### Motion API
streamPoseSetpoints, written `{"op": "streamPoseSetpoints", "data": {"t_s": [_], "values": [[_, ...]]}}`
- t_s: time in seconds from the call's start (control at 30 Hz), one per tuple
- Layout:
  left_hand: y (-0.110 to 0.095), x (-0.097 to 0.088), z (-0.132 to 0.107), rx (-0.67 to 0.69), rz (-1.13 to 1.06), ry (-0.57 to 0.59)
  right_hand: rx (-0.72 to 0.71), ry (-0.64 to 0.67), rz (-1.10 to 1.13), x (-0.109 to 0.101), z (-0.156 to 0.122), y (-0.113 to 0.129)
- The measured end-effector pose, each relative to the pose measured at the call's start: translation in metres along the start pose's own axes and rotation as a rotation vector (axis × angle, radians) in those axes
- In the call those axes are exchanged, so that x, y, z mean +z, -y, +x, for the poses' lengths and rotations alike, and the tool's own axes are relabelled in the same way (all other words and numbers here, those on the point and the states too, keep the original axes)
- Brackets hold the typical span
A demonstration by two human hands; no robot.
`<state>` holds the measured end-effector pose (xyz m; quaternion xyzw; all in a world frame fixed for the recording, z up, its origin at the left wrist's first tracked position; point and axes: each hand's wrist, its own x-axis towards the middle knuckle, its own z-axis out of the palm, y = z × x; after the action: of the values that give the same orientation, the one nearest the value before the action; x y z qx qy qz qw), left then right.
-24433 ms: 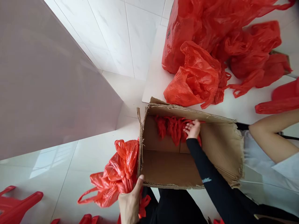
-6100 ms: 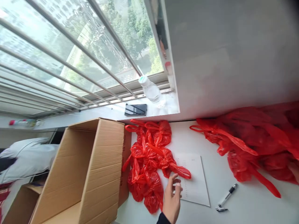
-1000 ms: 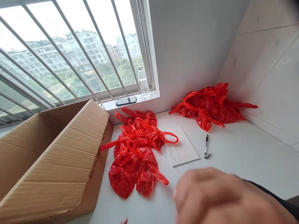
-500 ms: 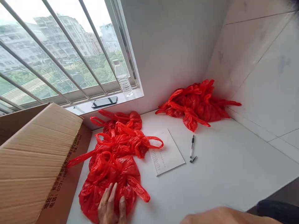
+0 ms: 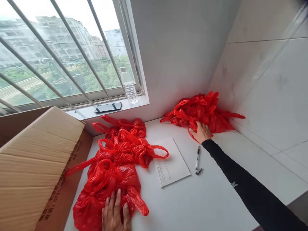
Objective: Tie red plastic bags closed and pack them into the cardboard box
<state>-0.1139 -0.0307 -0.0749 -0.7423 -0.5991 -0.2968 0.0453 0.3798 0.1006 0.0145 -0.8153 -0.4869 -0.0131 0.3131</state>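
In the head view my left hand (image 5: 114, 211) rests on a knotted red plastic bag (image 5: 96, 189) at the near left, fingers stretched out and thumb apart. My right hand (image 5: 204, 132), in a black sleeve, reaches to the far pile of red plastic bags (image 5: 218, 120) by the wall. Its thumb and fingers close around the front bag of that pile, which partly hides behind the hand. More tied red bags (image 5: 122, 152) lie behind my left hand, their handle loops standing up. What the bags contain is hidden.
A sheet of paper (image 5: 174, 166) with writing lies mid-table, one bag loop over its edge. Right of it are a pen (image 5: 197, 158) and its cap (image 5: 199, 171). An open cardboard box (image 5: 40, 154) stands left. The windowsill holds a phone (image 5: 108, 107) and a water bottle (image 5: 130, 88).
My right hand has moved from the near edge to the far bag pile and closed on its front bag. My left hand stays on the near bag. The view has shifted slightly.
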Motion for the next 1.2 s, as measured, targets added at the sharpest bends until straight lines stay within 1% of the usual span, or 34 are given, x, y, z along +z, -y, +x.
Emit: {"op": "streamPoseSetpoints", "data": {"t_s": [0.1,0.2,0.3,0.4,0.47,0.53,0.57,0.63,0.7,0.77,0.83,0.9,0.97,1.03,1.13,1.2], "values": [[-0.025,-0.017,0.001,-0.069,-0.072,-0.008,-0.005,-0.018,0.04,0.006,0.001,-0.001],[-0.038,-0.03,-0.001,-0.101,-0.108,-0.072,-0.015,-0.068,0.108,0.001,0.002,0.0],[-0.05,-0.041,-0.007,-0.06,-0.165,-0.174,-0.02,-0.1,0.183,-0.018,-0.011,0.008],[-0.068,-0.052,-0.011,-0.008,-0.258,-0.22,-0.067,-0.045,0.281,-0.048,-0.047,0.029],[-0.084,-0.058,-0.009,-0.036,-0.36,-0.187,-0.115,0.054,0.402,-0.068,-0.08,0.048],[-0.103,-0.063,-0.003,-0.092,-0.479,-0.093,-0.19,0.225,0.531,-0.084,-0.116,0.068],[-0.112,-0.066,0.0,-0.121,-0.53,-0.034,-0.255,0.327,0.582,-0.088,-0.134,0.076],[-0.127,-0.07,0.008,-0.157,-0.588,0.059,-0.418,0.517,0.635,-0.09,-0.166,0.087],[-0.137,-0.073,0.014,-0.145,-0.604,0.123,-0.552,0.653,0.652,-0.084,-0.193,0.09],[-0.141,-0.074,0.017,-0.059,-0.644,0.195,-0.608,0.742,0.654,-0.076,-0.213,0.09],[-0.141,-0.075,0.017,0.007,-0.709,0.274,-0.602,0.81,0.654,-0.071,-0.225,0.088],[-0.138,-0.077,0.016,-0.01,-0.773,0.324,-0.555,0.846,0.656,-0.07,-0.231,0.086],[-0.134,-0.079,0.014,-0.058,-0.807,0.342,-0.499,0.836,0.672,-0.073,-0.231,0.085],[-0.131,-0.079,0.012,-0.045,-0.825,0.366,-0.471,0.799,0.69,-0.077,-0.229,0.085],[-0.13,-0.08,0.01,-0.032,-0.831,0.369,-0.502,0.756,0.683,-0.08,-0.228,0.085],[-0.13,-0.08,0.009,-0.056,-0.832,0.328,-0.552,0.746,0.643,-0.079,-0.23,0.086]]}}
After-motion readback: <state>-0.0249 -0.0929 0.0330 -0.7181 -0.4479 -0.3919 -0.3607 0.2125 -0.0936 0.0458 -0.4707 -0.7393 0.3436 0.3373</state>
